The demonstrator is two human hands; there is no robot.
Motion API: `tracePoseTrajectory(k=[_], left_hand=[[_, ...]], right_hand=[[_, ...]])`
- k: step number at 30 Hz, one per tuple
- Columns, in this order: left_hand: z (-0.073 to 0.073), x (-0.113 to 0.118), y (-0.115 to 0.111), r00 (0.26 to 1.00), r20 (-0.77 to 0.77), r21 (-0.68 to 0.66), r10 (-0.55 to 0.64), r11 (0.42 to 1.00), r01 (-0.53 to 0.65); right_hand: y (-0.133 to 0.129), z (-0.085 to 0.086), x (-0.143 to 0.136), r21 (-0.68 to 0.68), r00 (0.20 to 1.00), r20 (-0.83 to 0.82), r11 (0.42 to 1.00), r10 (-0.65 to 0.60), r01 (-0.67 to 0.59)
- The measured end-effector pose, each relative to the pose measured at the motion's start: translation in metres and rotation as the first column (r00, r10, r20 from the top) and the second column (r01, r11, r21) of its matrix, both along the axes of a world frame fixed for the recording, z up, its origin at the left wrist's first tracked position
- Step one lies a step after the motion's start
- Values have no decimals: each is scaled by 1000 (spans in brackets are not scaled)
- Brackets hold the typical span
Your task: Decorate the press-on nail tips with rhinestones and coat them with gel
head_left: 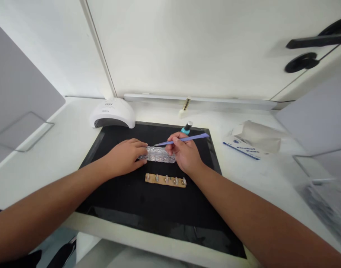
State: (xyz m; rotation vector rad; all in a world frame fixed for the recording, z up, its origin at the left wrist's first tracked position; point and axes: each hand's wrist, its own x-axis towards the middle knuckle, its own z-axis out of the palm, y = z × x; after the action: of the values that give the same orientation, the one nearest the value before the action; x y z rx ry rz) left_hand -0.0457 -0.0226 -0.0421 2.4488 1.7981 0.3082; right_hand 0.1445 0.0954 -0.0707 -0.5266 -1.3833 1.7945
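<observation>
Over matte black matting (126, 201), hands grip ridged clear plastic (159, 154) and a slim purple stick (193, 137).

We can't make out what lies in the cells of the clear case (159, 155), too small to read, and our left fingers (142, 152) hide its left end. The black door handle (318, 41) at far right is cut off, and the right-hand plastic bag (328, 204) is blurred.

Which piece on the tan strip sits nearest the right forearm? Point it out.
The rightmost piece; the other four pieces sit farther left along the strip.
</observation>
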Motion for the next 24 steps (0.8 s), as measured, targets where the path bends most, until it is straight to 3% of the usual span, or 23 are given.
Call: tracePoseTrajectory(k=[3,5,9,13,20,24], left_hand=[[16,4,12,997,-44,-34,-60,998,59],[19,6,23,990,-49,-47,-130,991,127],[3,6,39,967,-1,-46,-254,966,253],[-14,0,41,960,80,-11,-269,963,270],[-17,-10,45,922,129,37,-365,931,363],[-20,-11,47,919,106,49,-379,926,376]], right_hand=[[0,3,-1,-28,999,-35,1000,3,-4],[1,5,0,-48,998,-57,999,-4,1],[4,7,1,-87,997,-73,996,-21,14],[5,11,2,-129,999,-47,992,-11,5],[0,13,4,-138,999,-48,990,24,-30],[-5,11,9,-13,988,-8,988,154,-154]])
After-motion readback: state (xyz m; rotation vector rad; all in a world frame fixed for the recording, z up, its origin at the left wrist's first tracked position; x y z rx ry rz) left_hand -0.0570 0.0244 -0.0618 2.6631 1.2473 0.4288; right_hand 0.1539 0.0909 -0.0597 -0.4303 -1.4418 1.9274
